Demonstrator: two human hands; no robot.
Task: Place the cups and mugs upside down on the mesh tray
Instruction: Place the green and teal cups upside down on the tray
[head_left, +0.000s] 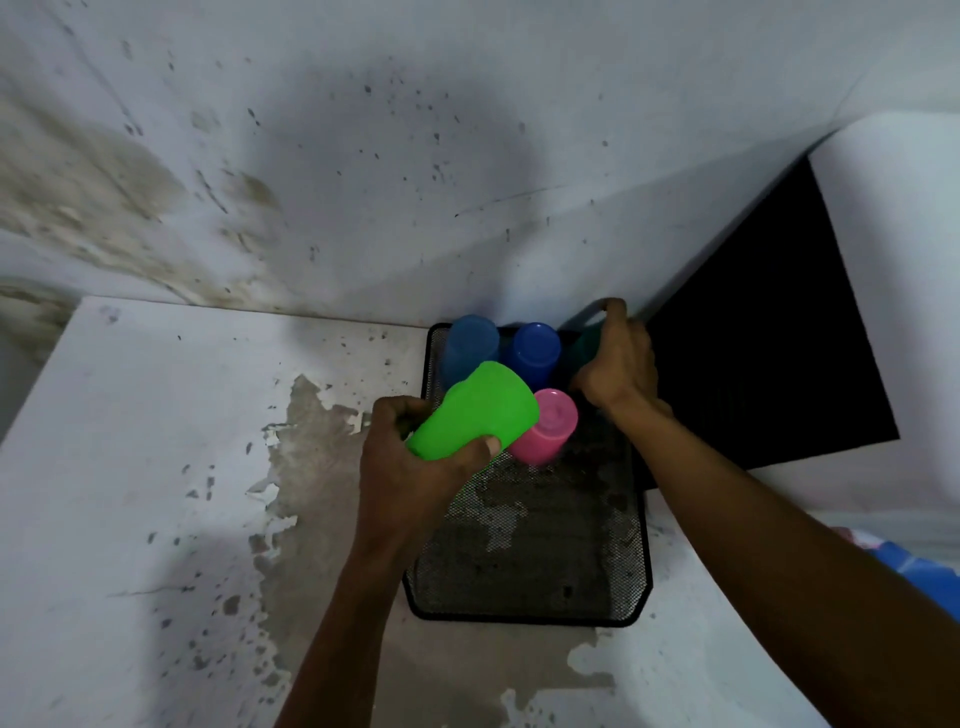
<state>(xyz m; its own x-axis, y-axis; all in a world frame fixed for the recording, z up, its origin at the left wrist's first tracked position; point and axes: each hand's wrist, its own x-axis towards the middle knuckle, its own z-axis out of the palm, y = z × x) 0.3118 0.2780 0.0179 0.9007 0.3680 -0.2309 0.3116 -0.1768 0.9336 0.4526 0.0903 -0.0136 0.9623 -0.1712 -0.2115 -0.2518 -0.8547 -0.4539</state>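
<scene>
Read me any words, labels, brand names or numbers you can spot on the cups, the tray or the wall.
None can be read: green cup, pink cup, two blue cups, mesh tray and stained wall show no lettering.

Arms: we saw two bare forearms, no sleeves in view.
Hands: left hand (410, 467) and right hand (618, 364) wore nothing.

I see dim, flat light, a big soft shadow on the wall (395, 156), slight blur, and wide-angle bending at the edges.
</scene>
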